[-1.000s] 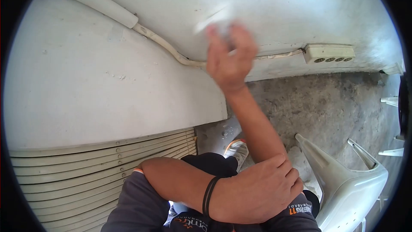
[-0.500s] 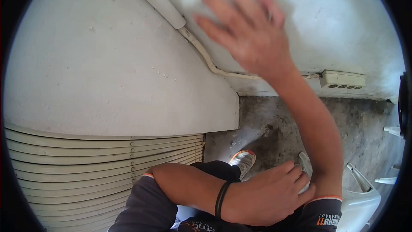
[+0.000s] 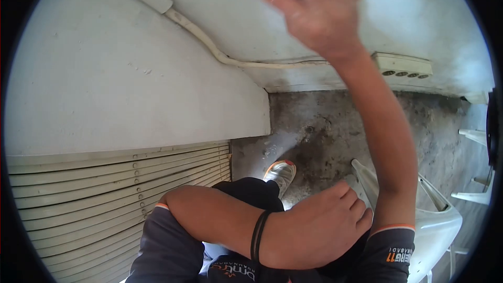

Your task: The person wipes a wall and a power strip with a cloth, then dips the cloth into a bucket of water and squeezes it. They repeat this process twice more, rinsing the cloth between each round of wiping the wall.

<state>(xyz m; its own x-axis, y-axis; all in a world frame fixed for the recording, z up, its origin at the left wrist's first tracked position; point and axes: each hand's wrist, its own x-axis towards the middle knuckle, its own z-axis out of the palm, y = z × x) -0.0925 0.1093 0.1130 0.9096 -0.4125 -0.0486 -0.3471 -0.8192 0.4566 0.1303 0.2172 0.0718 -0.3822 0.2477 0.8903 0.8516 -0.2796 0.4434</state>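
Note:
My right hand (image 3: 326,13) is raised at the top of the view in front of the white wall (image 3: 419,15). Its fingers are stretched apart, slightly blurred, and partly cut off by the frame's top edge. A pale patch shows between the fingers. My left hand (image 3: 319,225) lies across my body, back side up, close to my right upper arm. Its fingers are curled, and I cannot tell what is under them. Two thin black bands (image 3: 258,236) circle the left wrist.
A beige cable (image 3: 209,47) runs along the wall to a socket box (image 3: 403,66). A white block (image 3: 131,84) juts out at left above a slatted shutter (image 3: 84,194). A shoe (image 3: 281,174) stands on the stained floor (image 3: 335,126). White plastic chairs (image 3: 437,236) are at right.
My right hand has moved up in the view, its fingertips now partly out of frame. The wall, shutter and socket box have shifted left and up. My left hand remains curled near my right arm.

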